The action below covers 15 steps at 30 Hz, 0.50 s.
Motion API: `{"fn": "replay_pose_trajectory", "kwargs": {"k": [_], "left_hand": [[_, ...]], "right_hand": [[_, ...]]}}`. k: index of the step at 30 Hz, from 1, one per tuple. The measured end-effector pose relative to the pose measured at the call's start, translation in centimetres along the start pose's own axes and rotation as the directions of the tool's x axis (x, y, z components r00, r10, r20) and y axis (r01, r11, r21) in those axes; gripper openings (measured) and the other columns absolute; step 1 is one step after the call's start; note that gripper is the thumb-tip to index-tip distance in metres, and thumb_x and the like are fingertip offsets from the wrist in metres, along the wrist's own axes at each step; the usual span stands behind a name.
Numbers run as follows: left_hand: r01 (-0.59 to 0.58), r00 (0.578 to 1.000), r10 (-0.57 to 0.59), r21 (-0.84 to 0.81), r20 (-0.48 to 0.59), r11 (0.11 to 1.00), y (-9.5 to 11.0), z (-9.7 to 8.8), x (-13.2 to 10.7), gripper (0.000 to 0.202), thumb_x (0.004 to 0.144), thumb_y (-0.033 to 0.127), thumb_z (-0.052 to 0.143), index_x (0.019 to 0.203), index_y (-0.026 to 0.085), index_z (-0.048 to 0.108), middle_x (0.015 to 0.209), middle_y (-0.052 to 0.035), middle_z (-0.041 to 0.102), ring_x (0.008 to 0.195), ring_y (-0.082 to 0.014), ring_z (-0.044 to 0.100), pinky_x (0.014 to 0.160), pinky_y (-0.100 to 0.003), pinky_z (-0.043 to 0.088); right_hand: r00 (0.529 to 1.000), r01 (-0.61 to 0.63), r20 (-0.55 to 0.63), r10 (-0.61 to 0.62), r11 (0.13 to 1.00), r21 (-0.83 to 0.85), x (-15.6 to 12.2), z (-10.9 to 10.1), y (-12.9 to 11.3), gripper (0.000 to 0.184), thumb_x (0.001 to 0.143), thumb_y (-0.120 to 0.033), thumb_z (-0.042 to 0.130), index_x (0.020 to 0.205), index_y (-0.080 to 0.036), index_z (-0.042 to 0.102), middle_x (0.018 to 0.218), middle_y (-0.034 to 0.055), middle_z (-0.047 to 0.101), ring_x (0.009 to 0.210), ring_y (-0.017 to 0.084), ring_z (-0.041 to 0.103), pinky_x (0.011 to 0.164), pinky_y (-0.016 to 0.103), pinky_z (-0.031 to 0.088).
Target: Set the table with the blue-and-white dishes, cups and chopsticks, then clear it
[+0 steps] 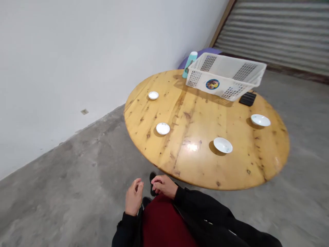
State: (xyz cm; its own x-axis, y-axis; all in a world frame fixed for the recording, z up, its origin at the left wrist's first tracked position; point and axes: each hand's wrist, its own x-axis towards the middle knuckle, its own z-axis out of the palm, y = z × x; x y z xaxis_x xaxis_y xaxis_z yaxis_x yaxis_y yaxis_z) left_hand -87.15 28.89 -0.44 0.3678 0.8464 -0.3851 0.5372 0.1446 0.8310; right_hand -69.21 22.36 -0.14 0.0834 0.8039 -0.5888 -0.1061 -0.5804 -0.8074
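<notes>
Loosely, the fingers of the left hand point(133, 198) curl in, with the thumb close to the first finger. The fingers of the right hand point(165, 186) are bent and bunched together too. Neither hand seems to pinch anything; perhaps they curl this way just because they are resting. Both hang in front of the red shirt point(164, 224), side by side but apart, with black sleeves point(205, 202) on the arms.

Just past them is the round wooden table point(190, 164), and the hands are at its 7 o'clock, off the edge. At 9 o'clock sits a white saucer point(162, 128), and at 10 a second saucer point(153, 95). A white bowl point(223, 145) sits between 4 and 5, and another bowl point(260, 120) is near 3. All four face up, well apart, maybe so that each has its own spot.

Farther out, from 12 to 1, is a big white plastic basket point(223, 87) with a round sticker point(212, 84). Its top faces up, likely so things can go in easily. By its left corner, near 11, a blue-green bottle point(189, 65) stands up, white cap on top. A flat black thing point(247, 98) lies near 2; I cannot tell what it is.
</notes>
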Motion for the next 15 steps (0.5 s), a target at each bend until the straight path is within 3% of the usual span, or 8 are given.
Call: {"fn": "replay_pose_trajectory", "kwargs": {"k": [4, 9, 15], "left_hand": [[-0.038, 0.995, 0.033, 0.054, 0.09, 0.998, 1.9, -0.4, 3.9, 0.047, 0.084, 0.054, 0.048, 0.107, 0.017, 0.066, 0.102, -0.014, 0.077, 0.097, -0.0266, 0.074, 0.091, -0.038, 0.056], [-0.039, 0.996, 0.031, 0.095, 0.083, 0.995, 5.1, -2.1, 8.9, 0.048, 0.082, 0.057, 0.051, 0.106, 0.018, 0.066, 0.107, -0.0145, 0.077, 0.1, -0.027, 0.074, 0.091, -0.038, 0.056], [-0.044, 0.989, 0.038, 0.038, 0.144, 0.998, 9.4, -2.5, 15.4, 0.052, 0.081, 0.06, 0.053, 0.106, 0.016, 0.067, 0.099, -0.0136, 0.077, 0.093, -0.0264, 0.074, 0.084, -0.038, 0.058]], "right_hand": [[0.998, 0.005, -0.063, 0.0, 0.997, 0.076, 3.3, -1.2, -2.3, 0.015, 0.071, -0.02, 0.055, 0.083, -0.018, 0.063, 0.066, -0.0015, 0.066, 0.054, 0.012, 0.06, 0.053, 0.022, 0.044], [0.993, 0.07, -0.104, -0.053, 0.985, 0.159, 6.6, -2.8, -5.4, 0.018, 0.07, -0.025, 0.055, 0.084, -0.018, 0.063, 0.069, -0.0008, 0.066, 0.056, 0.012, 0.061, 0.058, 0.024, 0.046], [0.982, 0.076, -0.187, -0.033, 0.972, 0.223, 8.0, -5.2, -6.0, 0.025, 0.067, -0.037, 0.056, 0.083, -0.018, 0.062, 0.071, 0.0015, 0.066, 0.061, 0.015, 0.063, 0.061, 0.028, 0.048]]}}
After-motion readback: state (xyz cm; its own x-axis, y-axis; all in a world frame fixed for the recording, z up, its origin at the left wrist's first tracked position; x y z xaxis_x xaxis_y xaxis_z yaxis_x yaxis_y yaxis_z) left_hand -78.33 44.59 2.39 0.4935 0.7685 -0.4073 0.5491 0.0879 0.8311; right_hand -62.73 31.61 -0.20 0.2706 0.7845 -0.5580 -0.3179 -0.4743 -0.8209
